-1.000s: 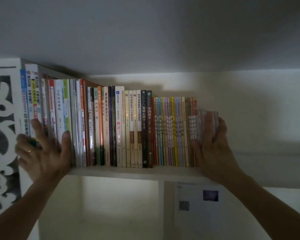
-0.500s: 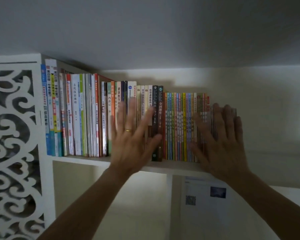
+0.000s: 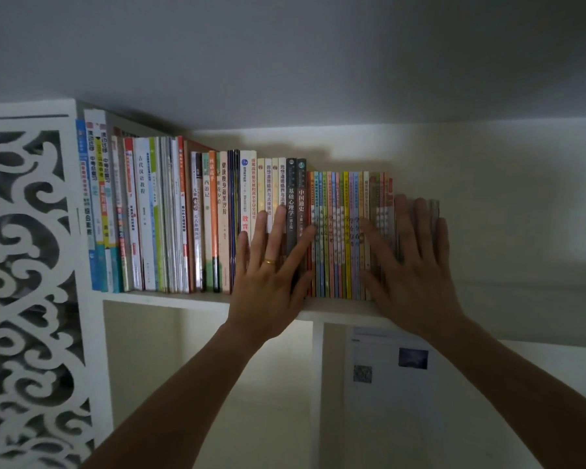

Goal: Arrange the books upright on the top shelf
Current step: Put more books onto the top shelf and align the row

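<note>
Since a second ago the left hand (image 3: 268, 275) has left the tall books in the left of the frame and come to the middle of the row; the right hand (image 3: 411, 265) has flattened. The books (image 3: 183, 214) stand upright on the top shelf (image 3: 170, 298), packed against the fretwork panel (image 3: 24, 265). Both hands lie released, fingers straight and spread against the spines, probably pushing them flush.

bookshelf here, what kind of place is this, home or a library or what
Probably a home room or study. A white shelf close under the ceiling holds a mixed row of books, a carved white fretwork panel stands beside it, and a printed sheet hangs below.
</note>
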A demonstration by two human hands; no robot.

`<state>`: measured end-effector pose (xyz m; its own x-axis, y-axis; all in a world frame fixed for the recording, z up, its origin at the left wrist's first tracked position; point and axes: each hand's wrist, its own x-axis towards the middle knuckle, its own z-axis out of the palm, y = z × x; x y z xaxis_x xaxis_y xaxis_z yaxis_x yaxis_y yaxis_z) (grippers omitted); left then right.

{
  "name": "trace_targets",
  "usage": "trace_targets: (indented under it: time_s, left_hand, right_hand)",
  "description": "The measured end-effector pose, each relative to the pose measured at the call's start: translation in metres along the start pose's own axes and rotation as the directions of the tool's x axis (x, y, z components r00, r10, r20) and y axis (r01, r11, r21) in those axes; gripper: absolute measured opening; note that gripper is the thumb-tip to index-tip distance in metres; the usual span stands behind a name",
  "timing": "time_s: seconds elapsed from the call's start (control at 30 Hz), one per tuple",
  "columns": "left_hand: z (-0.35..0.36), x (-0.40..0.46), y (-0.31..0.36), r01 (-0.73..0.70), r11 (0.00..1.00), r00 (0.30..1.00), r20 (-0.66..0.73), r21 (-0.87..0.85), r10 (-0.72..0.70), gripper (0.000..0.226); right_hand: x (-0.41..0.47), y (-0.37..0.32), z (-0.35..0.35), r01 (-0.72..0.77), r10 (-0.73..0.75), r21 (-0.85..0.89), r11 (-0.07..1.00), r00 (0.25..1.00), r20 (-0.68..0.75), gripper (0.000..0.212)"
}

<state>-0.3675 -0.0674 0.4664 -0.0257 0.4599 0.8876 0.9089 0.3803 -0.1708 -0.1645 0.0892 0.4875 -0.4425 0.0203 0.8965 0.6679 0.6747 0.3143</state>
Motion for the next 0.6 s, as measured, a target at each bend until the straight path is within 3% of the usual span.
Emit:
trace_targets:
  time_s: [0.17, 0.27, 0.4, 0.6]
  left_hand:
    - [-0.004, -0.038, 0.018, 0.029, 0.990, 0.998, -0.051, -0.136, -0.036, 0.044]
    - [-0.006, -0.061, 0.028, 0.024, 0.986, 0.993, -0.106, -0.168, -0.042, 0.028]
    - [0.000, -0.083, 0.031, 0.037, 0.983, 0.995, -0.088, -0.180, -0.054, 0.033]
    - [0.002, -0.090, 0.058, 0.222, 0.909, 0.961, -0.079, -0.352, -0.265, 0.038]
  right_hand:
    - [-0.030, -0.008, -0.005, -0.026, 0.023, 0.148, 0.989, 0.999, 0.023, 0.066]
    - [-0.062, -0.017, -0.013, -0.090, 0.091, 0.235, 0.968, 0.996, 0.006, 0.050]
    - [-0.097, -0.023, -0.019, -0.154, 0.166, 0.266, 0.952, 0.986, -0.026, 0.027]
    - [-0.109, -0.034, -0.013, -0.183, 0.199, 0.243, 0.953, 0.979, -0.044, 0.033]
